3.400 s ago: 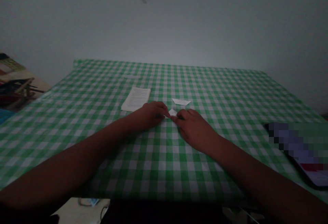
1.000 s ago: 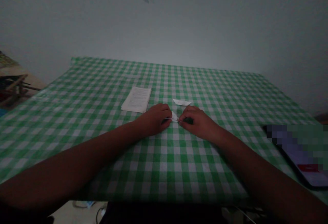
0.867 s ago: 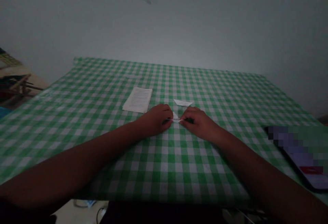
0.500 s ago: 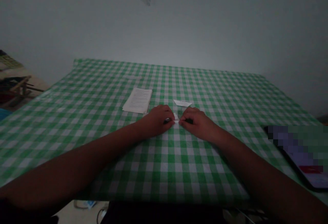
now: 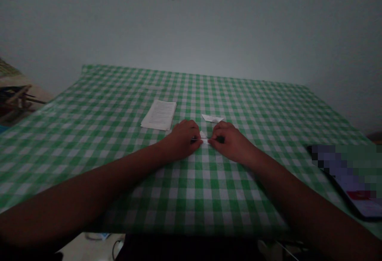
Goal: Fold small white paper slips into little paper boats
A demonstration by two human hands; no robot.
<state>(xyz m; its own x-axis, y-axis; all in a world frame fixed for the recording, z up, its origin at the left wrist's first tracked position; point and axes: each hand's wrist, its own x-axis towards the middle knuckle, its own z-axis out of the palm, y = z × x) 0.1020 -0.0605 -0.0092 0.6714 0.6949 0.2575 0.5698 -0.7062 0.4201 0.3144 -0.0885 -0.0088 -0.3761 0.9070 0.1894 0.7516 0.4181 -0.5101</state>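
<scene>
- At the tabletop (image 5: 191, 197) centre, a small white paper (image 5: 203, 135) is pinched by left hand (image 5: 182, 141) and right hand (image 5: 231, 143), both grips closed on it.
- Paper is mostly hidden; shape unreadable in dim light.

Dim, underexposed, green-grey cast. Brightest patch on wall (image 5: 191, 50) above far edge of table (image 5: 191, 78); corners darken. Skin of left hand (image 5: 182, 139) and right hand (image 5: 231, 145) near-black, detail lost; paper slip (image 5: 203, 136) between them blurs. Edges bow. One pixelated block (image 5: 346, 165) at right.
</scene>
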